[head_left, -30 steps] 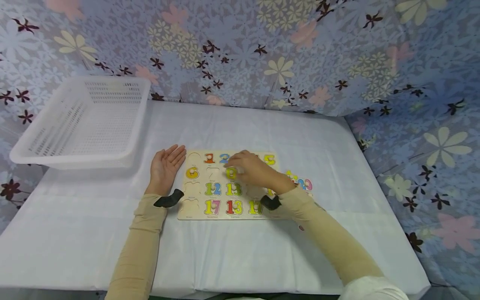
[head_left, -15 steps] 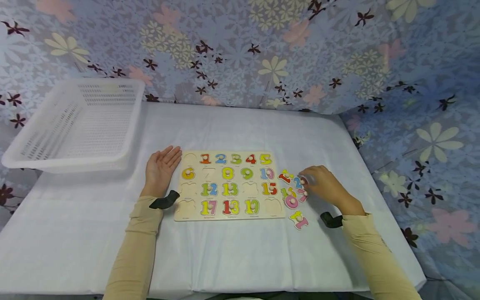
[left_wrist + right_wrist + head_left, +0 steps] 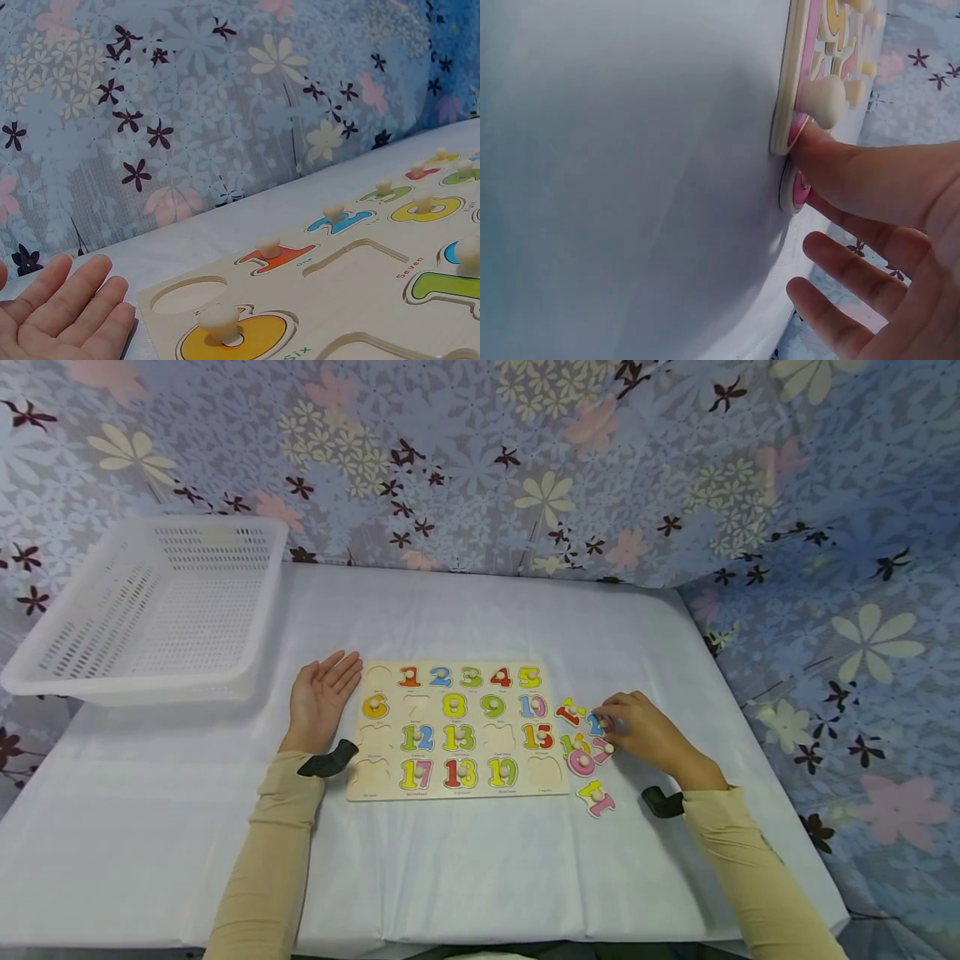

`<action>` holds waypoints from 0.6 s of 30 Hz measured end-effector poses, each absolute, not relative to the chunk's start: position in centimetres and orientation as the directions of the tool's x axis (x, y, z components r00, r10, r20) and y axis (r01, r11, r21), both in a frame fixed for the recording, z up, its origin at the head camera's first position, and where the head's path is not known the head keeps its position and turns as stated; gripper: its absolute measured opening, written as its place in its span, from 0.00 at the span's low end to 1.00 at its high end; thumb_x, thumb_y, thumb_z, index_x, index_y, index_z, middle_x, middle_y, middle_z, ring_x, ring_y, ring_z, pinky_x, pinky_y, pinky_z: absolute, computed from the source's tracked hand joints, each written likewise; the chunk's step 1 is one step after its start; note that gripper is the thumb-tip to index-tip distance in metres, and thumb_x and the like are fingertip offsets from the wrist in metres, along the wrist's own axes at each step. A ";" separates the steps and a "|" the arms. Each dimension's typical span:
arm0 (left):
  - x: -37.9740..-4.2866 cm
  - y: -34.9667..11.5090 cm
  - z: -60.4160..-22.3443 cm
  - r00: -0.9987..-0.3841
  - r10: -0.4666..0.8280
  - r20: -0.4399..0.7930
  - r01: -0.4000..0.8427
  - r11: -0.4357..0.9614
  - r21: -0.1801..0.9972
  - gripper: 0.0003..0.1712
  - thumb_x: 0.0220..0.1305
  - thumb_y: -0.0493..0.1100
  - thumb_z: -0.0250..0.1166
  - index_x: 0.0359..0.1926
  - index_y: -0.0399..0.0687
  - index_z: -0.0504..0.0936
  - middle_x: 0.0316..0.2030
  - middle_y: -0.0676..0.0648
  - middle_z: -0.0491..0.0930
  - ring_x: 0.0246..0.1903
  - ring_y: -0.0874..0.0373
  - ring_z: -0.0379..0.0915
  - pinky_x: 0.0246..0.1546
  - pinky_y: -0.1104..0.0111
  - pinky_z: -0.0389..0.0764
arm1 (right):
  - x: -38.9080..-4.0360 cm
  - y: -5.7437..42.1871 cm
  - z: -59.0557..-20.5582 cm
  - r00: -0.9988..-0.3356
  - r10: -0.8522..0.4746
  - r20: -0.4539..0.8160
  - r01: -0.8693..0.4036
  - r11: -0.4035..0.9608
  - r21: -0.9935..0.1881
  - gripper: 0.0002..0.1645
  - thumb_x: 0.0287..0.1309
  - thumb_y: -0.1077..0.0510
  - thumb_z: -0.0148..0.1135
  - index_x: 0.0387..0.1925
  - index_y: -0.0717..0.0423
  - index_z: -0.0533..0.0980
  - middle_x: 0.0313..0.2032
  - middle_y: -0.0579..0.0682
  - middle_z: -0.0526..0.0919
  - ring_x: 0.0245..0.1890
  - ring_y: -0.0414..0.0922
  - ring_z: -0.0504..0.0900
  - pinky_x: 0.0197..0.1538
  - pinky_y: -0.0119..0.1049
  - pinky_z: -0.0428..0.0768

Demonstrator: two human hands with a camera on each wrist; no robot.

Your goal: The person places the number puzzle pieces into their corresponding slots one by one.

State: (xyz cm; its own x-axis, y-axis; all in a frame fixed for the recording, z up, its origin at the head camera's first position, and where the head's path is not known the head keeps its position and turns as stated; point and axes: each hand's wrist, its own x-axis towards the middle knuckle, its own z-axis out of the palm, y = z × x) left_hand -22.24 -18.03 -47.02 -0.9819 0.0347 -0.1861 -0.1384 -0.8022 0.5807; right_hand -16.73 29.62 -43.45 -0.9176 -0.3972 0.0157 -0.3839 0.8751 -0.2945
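Note:
A wooden number puzzle board (image 3: 401,732) lies on the white-covered table, most slots filled with knobbed number pieces and several bare. My left hand (image 3: 321,697) rests palm up beside its left edge, fingers loosely extended, holding nothing; the left wrist view shows the fingers near the yellow six (image 3: 236,337). At the board's right, my right hand (image 3: 645,732) pinches a blue-and-pink 20 piece (image 3: 595,724) with thumb and index finger; its pink part is mostly covered. In the right wrist view the other fingers are spread, and the exact contact is partly hidden behind the thumb (image 3: 829,161).
Loose number pieces cluster right of the board: a red-and-yellow one (image 3: 570,712), a pink zero (image 3: 580,763) overlapping a green-and-yellow piece (image 3: 568,743), and a pink-and-yellow one (image 3: 596,799) nearer the front. A white plastic basket (image 3: 258,672) stands at the back left.
My right hand has moved from over the board, near the 8, to the loose pieces on the right, and its fingers have closed at the 20. The left hand stays in place.

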 end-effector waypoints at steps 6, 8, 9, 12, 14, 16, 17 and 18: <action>-22.2 -18.1 -46.9 -0.983 0.043 -0.178 -0.137 -0.815 0.562 0.28 0.79 0.48 0.33 0.72 0.37 0.53 0.65 0.39 0.67 0.70 0.47 0.53 0.68 0.62 0.60 | -16.7 29.6 -43.3 -0.921 -0.388 0.015 -0.374 0.877 -0.302 0.23 0.53 0.66 0.70 0.52 0.66 0.79 0.49 0.61 0.77 0.53 0.58 0.70 0.57 0.56 0.72; -22.2 -18.1 -46.9 -0.983 0.035 -0.180 -0.133 -0.815 0.564 0.29 0.79 0.48 0.34 0.72 0.36 0.53 0.65 0.38 0.67 0.69 0.46 0.53 0.68 0.62 0.60 | -16.6 29.4 -43.0 -0.924 -0.381 0.028 -0.371 0.876 -0.308 0.22 0.53 0.66 0.71 0.51 0.67 0.79 0.48 0.61 0.78 0.52 0.58 0.69 0.57 0.56 0.72; -22.2 -18.0 -46.9 -0.983 0.032 -0.183 -0.132 -0.811 0.569 0.29 0.79 0.48 0.34 0.72 0.36 0.53 0.66 0.38 0.66 0.69 0.46 0.54 0.67 0.62 0.61 | -16.5 29.3 -42.8 -0.926 -0.377 0.036 -0.368 0.875 -0.314 0.22 0.53 0.65 0.71 0.51 0.67 0.79 0.47 0.60 0.78 0.52 0.58 0.69 0.57 0.56 0.72; -22.2 -18.0 -46.9 -0.981 0.033 -0.190 -0.138 -0.806 0.575 0.29 0.80 0.48 0.32 0.72 0.36 0.53 0.69 0.37 0.61 0.69 0.47 0.55 0.67 0.64 0.62 | -16.1 28.3 -42.2 -0.926 -0.375 0.046 -0.366 0.858 -0.360 0.22 0.54 0.64 0.71 0.51 0.66 0.78 0.47 0.58 0.78 0.52 0.57 0.69 0.56 0.56 0.71; -22.3 -18.1 -46.9 -0.981 0.036 -0.191 -0.142 -0.805 0.577 0.29 0.80 0.48 0.32 0.73 0.36 0.52 0.71 0.37 0.57 0.69 0.47 0.55 0.67 0.64 0.62 | -15.5 27.3 -41.9 -0.917 -0.396 0.047 -0.381 0.837 -0.392 0.23 0.54 0.62 0.71 0.52 0.64 0.79 0.48 0.57 0.78 0.53 0.56 0.68 0.56 0.55 0.72; -22.3 -18.1 -46.9 -0.981 0.051 -0.188 -0.150 -0.809 0.568 0.29 0.80 0.48 0.31 0.73 0.37 0.50 0.72 0.37 0.53 0.70 0.48 0.53 0.67 0.64 0.61 | -14.7 26.1 -41.7 -0.901 -0.432 0.049 -0.412 0.813 -0.412 0.23 0.54 0.62 0.71 0.52 0.63 0.79 0.49 0.56 0.78 0.54 0.55 0.68 0.56 0.54 0.73; -22.3 -18.1 -47.0 -0.981 0.055 -0.186 -0.152 -0.811 0.565 0.29 0.80 0.48 0.31 0.74 0.37 0.50 0.72 0.37 0.52 0.70 0.48 0.53 0.67 0.64 0.61 | -14.3 25.5 -41.6 -0.892 -0.449 0.052 -0.428 0.803 -0.416 0.22 0.54 0.61 0.72 0.52 0.62 0.79 0.49 0.55 0.77 0.55 0.55 0.68 0.56 0.53 0.73; -22.3 -18.1 -47.0 -0.981 0.056 -0.184 -0.152 -0.812 0.564 0.29 0.80 0.48 0.31 0.74 0.37 0.49 0.72 0.37 0.52 0.70 0.47 0.53 0.68 0.64 0.60 | -13.9 25.0 -41.7 -0.882 -0.468 0.058 -0.448 0.793 -0.413 0.23 0.53 0.61 0.72 0.51 0.61 0.79 0.49 0.55 0.78 0.54 0.54 0.69 0.55 0.52 0.74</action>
